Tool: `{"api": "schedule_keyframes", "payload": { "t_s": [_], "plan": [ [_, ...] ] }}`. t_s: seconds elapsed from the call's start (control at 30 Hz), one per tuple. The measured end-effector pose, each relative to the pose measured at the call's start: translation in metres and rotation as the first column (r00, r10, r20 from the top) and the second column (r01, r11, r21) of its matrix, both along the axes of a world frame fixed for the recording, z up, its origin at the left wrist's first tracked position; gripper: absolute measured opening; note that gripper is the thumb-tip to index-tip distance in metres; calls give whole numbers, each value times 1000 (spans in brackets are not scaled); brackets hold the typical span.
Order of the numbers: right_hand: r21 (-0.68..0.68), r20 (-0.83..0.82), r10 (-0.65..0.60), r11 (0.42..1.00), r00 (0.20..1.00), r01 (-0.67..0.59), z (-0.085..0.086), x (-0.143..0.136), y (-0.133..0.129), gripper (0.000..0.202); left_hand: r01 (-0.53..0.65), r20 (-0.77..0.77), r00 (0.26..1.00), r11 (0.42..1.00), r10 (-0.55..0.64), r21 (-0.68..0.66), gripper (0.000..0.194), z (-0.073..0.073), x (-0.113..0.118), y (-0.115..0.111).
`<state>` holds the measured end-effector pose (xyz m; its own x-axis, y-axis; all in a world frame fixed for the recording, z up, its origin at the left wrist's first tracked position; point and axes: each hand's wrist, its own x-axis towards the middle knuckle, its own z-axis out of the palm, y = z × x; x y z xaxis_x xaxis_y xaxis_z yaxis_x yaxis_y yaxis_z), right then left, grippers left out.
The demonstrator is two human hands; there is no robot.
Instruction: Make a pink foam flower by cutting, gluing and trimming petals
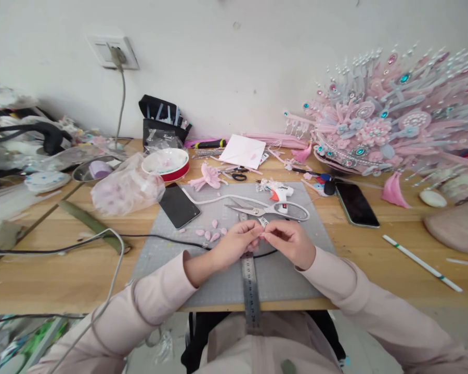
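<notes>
My left hand point(245, 240) and my right hand point(290, 240) meet over the grey cutting mat point(296, 278), thumbs and fingertips pinched together. Whatever sits between the fingertips is tiny and mostly hidden, so I cannot make it out. Beneath them a steel ruler point(250, 288) runs toward my body and past the mat's near edge. Just beyond the hands lie silver scissors point(257, 211) and a white glue gun point(283, 193). Several small pink petal-shaped pieces point(214, 236) are scattered left of my left hand.
Phones lie left point(179, 205) and right point(356, 203). A black cable point(159, 237) crosses the mat. Behind stand a red-and-white bowl point(166, 164), a plastic bag point(127, 187) and a black tool case point(164, 122). A large pink beaded headdress point(374, 119) fills the back right.
</notes>
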<state>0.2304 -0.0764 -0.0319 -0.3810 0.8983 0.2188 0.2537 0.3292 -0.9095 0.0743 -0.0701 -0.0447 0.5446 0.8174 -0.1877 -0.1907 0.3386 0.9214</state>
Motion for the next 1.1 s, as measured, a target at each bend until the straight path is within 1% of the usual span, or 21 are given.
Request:
{"api": "schedule_keyframes", "payload": {
  "t_s": [0.07, 0.1, 0.13, 0.17, 0.2, 0.23, 0.27, 0.33, 0.43, 0.5, 0.57, 0.7, 0.77, 0.8, 0.87, 0.93, 0.97, 1.0, 1.03, 1.07, 1.1],
  "plan": [
    [75, 53, -27, 997, 998, 23, -1, -1, -1, 19, 31, -23, 999, 999, -31, -8, 35, 1, -3, 5],
    [63, 47, -39, 997, 998, 36, -2, -1, -1, 19, 51, -79, 996, 998, -47, 42, 34, 4, -6, 8],
    [23, 19, -50, 998, 999, 50, -3, -2, -1, 20, 74, -168, 985, 986, -48, 152, 32, 7, -10, 12],
    [-31, -24, -64, 998, 998, 63, -4, -2, 0, 21, 85, -249, 969, 947, -5, 310, 28, 11, -15, 16],
    [-86, -67, -78, 994, 995, 72, -4, -3, 0, 22, 99, -294, 955, 884, 45, 458, 21, 15, -20, 20],
    [-128, -98, -86, 989, 991, 73, -4, -3, 0, 23, 126, -324, 943, 817, 79, 563, 15, 19, -24, 24],
    [-146, -110, -83, 987, 990, 67, -4, -3, 1, 24, 180, -354, 932, 755, 73, 630, 14, 22, -28, 26],
    [-108, -75, -58, 993, 995, 50, -4, -3, 1, 24, 238, -386, 919, 671, 78, 702, 13, 25, -32, 29],
    [-18, 12, -22, 1000, 1000, 23, -4, -2, 1, 24, 262, -390, 918, 626, 74, 734, 12, 22, -32, 30],
    [-17, 22, -4, 1000, 1000, 5, -5, -1, 2, 24, 271, -383, 921, 587, 73, 763, 11, 18, -31, 30],
    [-23, 4, 22, 999, 1000, -22, -6, -1, 2, 25, 293, -383, 919, 488, 94, 822, 11, 14, -31, 31],
    [54, 9, 61, 997, 998, -61, -6, 0, 3, 24, 354, -394, 901, 216, 184, 910, 17, 12, -34, 32],
    [100, 22, 58, 993, 998, -60, -6, 0, 2, 23, 370, -389, 892, 123, 230, 921, 21, 12, -35, 31],
    [117, 27, 54, 991, 998, -57, -6, -1, 2, 22, 378, -389, 887, 93, 250, 921, 22, 13, -35, 30],
    [140, 41, 46, 989, 998, -51, -5, -1, 2, 21, 396, -400, 874, 74, 277, 915, 24, 14, -35, 28],
    [152, 55, 42, 987, 998, -50, -5, -2, 2, 20, 398, -407, 869, 94, 281, 913, 25, 15, -35, 26],
    [153, 57, 41, 987, 998, -50, -4, -1, 1, 20, 384, -402, 875, 116, 272, 916, 25, 16, -35, 26],
    [150, 54, 38, 988, 998, -46, -4, -1, 1, 19, 362, -391, 884, 153, 257, 919, 24, 16, -34, 25],
    [143, 47, 31, 989, 998, -38, -4, -1, 1, 19, 332, -379, 893, 214, 241, 919, 23, 16, -34, 26],
    [134, 33, 18, 991, 999, -22, -4, 0, 1, 19, 283, -360, 902, 303, 237, 910, 22, 16, -33, 26],
    [121, 12, 0, 993, 1000, -1, -4, 0, 1, 19, 206, -329, 910, 412, 253, 887, 22, 16, -33, 28]
  ]
}}
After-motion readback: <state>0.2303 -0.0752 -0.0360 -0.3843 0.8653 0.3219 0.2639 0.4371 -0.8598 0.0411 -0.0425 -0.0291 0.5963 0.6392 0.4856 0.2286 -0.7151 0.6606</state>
